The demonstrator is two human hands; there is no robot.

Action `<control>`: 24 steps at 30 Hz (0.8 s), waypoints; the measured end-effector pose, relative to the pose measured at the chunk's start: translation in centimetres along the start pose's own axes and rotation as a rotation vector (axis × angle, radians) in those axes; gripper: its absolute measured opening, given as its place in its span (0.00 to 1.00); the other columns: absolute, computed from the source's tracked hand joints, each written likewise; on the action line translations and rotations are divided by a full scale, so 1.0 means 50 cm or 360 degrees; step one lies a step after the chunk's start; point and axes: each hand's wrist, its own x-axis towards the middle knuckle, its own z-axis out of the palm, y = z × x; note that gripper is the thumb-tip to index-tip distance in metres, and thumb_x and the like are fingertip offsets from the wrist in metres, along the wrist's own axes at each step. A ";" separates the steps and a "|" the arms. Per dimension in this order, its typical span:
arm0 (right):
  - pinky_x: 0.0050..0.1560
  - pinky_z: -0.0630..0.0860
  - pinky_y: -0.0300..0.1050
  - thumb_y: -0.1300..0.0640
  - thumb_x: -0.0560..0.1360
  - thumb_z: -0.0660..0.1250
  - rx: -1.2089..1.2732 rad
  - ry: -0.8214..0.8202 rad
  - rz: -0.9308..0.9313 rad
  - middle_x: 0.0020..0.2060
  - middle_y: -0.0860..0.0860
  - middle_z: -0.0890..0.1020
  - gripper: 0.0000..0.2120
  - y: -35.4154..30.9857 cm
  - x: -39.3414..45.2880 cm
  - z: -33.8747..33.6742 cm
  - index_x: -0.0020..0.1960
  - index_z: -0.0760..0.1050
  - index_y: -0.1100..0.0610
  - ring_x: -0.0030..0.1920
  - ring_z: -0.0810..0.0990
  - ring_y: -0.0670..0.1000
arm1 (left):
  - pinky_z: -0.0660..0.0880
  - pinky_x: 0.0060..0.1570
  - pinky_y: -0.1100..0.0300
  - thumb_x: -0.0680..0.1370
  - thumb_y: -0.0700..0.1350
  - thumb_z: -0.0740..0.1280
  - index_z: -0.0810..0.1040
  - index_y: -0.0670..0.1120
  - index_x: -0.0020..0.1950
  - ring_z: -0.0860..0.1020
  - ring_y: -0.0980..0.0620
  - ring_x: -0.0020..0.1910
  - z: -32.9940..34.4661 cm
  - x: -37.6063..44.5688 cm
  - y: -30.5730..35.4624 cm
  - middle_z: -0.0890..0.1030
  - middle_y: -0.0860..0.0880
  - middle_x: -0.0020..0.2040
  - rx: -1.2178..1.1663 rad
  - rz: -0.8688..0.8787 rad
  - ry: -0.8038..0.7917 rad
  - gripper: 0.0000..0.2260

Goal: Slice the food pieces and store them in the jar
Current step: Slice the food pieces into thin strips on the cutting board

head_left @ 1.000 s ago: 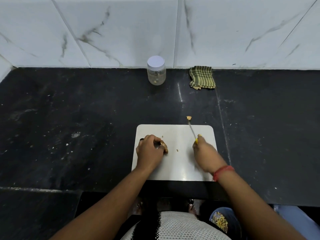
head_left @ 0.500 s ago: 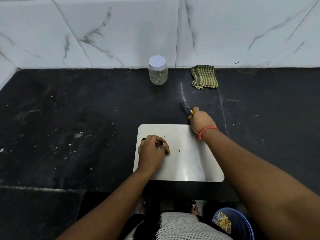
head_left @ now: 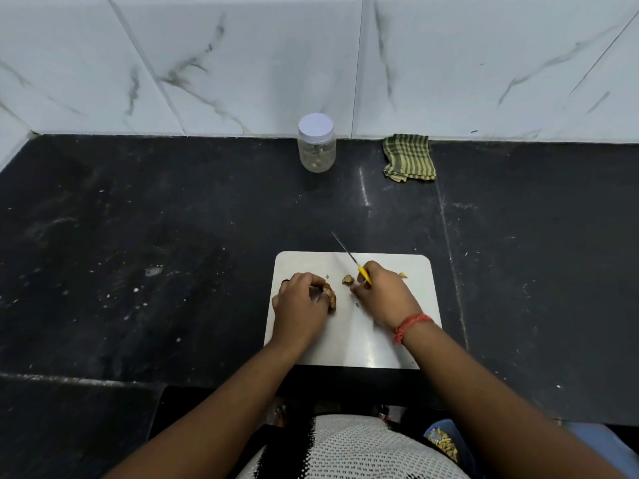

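Looking down from the head camera, I see both hands over a white cutting board [head_left: 390,340] that lies on a black stone counter [head_left: 138,254]. My left hand [head_left: 301,308] is curled down on the board's left part, fingers bent tight around a brown, knobbly food piece [head_left: 332,297] that pokes out at the fingertips. My right hand [head_left: 382,294] is closed around the yellow handle of a small knife [head_left: 350,257]; the thin blade slants up and away to the left, its tip reaching just past the board's far edge. A small cut piece [head_left: 346,280] lies on the board between the two hands, just beside the right hand's fingertips. Another pale crumb [head_left: 403,275] sits on the board right of that hand. A red thread band [head_left: 411,324] circles the right wrist.

The jar [head_left: 316,144] stands well apart at the back of the counter against the marble-tiled wall [head_left: 242,63], its white lid on; through the clear side I can make out what may be a few pale bits at the bottom, though the view is too small to be sure. I can read no label or writing on it. A folded green checked cloth [head_left: 409,158] lies to its right by the wall. Low at the right edge is a blue bowl [head_left: 444,444] holding yellowish pieces.
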 end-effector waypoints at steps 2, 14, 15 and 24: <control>0.43 0.75 0.46 0.52 0.75 0.68 -0.0032 0.0047 0.0010 0.40 0.51 0.79 0.08 0.008 -0.014 0.003 0.47 0.71 0.55 0.42 0.78 0.53 | 0.70 0.63 0.46 0.77 0.46 0.70 0.75 0.58 0.47 0.75 0.55 0.55 0.000 0.000 0.000 0.78 0.60 0.50 -0.0003 -0.0001 0.0001 0.07; 0.41 0.77 0.49 0.51 0.76 0.62 -0.0096 0.0267 0.0178 0.39 0.51 0.78 0.07 0.050 -0.049 -0.001 0.44 0.72 0.54 0.43 0.79 0.57 | 0.63 0.59 0.53 0.76 0.45 0.70 0.77 0.56 0.48 0.73 0.56 0.56 0.005 0.000 0.000 0.78 0.60 0.51 0.0016 0.0011 0.0025 0.05; 0.43 0.77 0.49 0.51 0.76 0.62 -0.0067 0.0314 0.0222 0.41 0.52 0.79 0.07 0.062 -0.051 -0.013 0.46 0.73 0.55 0.44 0.79 0.57 | 0.61 0.57 0.55 0.77 0.45 0.70 0.77 0.56 0.48 0.73 0.56 0.56 0.005 -0.001 0.000 0.78 0.60 0.51 0.0017 0.0015 0.0027 0.05; 0.39 0.72 0.46 0.55 0.78 0.62 0.0254 0.0477 0.0330 0.36 0.52 0.78 0.07 0.123 -0.071 -0.079 0.44 0.75 0.57 0.39 0.77 0.55 | 0.64 0.62 0.53 0.78 0.44 0.69 0.75 0.57 0.50 0.73 0.56 0.57 0.002 -0.002 -0.003 0.77 0.61 0.51 0.0017 0.0066 0.0022 0.08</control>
